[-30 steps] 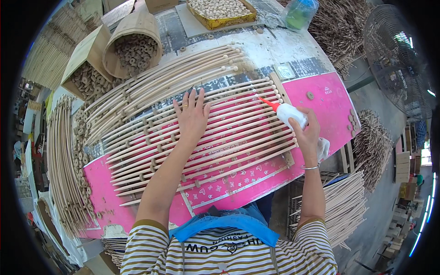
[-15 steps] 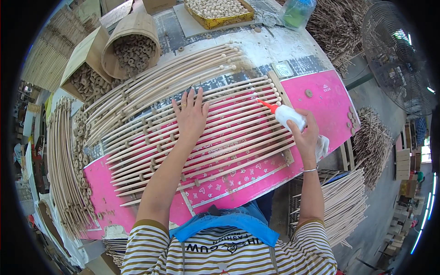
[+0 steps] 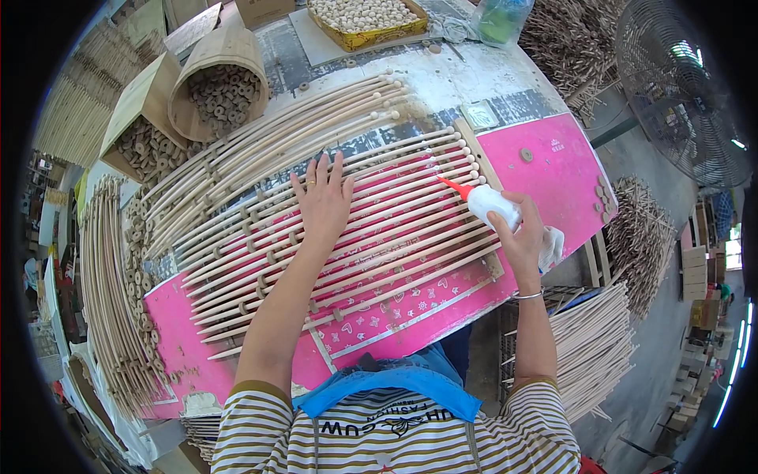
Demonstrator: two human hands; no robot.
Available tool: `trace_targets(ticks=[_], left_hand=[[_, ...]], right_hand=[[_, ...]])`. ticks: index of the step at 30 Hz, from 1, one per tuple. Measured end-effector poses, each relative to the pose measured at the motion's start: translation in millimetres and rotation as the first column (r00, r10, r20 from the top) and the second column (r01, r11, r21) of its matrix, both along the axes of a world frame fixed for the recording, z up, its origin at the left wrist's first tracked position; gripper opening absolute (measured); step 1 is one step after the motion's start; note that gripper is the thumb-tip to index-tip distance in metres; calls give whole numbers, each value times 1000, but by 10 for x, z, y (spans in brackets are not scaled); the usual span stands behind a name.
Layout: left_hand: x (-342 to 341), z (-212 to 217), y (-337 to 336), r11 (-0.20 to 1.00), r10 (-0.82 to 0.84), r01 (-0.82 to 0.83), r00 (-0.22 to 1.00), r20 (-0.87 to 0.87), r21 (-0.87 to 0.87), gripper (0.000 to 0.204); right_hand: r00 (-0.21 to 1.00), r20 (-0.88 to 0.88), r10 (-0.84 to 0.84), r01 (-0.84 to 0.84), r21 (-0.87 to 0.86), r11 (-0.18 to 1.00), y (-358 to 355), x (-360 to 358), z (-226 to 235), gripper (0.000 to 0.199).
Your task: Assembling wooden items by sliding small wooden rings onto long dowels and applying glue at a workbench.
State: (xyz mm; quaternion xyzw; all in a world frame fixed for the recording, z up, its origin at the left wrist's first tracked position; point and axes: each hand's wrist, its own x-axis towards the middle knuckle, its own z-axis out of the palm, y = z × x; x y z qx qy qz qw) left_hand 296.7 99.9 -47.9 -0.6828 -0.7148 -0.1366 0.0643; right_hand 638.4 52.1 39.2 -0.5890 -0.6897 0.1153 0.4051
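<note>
My right hand [image 3: 521,237] is wrapped round a white squeeze bottle [image 3: 493,205] with a red pointed nozzle. The bottle is tilted, its tip pointing left just over the thin wooden rods [image 3: 379,212]. Small white drops show on the farther rods, near the tip. The rods lie side by side across the table, with round beads on their right ends and wooden rings on their left part. My left hand [image 3: 324,201] lies flat on the rods, fingers spread, left of the nozzle.
A wooden strip [image 3: 478,158] borders the beaded ends. Beyond are more rods [image 3: 276,130], a wooden bucket [image 3: 189,87] and a box [image 3: 130,118] of rings, and a yellow tray [image 3: 371,38] of beads. A fan [image 3: 679,87] stands right; rod bundles [image 3: 592,347] lie below.
The bottle's nozzle has moved nearer to me across the rods, and more white drops show behind it. My left hand stays flat on the rods. The whole view has shifted slightly.
</note>
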Motion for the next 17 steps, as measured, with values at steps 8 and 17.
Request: trace_targets(ticks=[8, 17], left_hand=[[-18, -21, 0, 1000, -1, 1, 1000, 0, 17, 53], [-15, 11, -6, 1000, -5, 5, 1000, 11, -28, 54]], right_hand=[[1000, 22, -15, 16, -41, 999, -108, 109, 10, 39], [999, -36, -8, 6, -42, 999, -143, 105, -63, 39]])
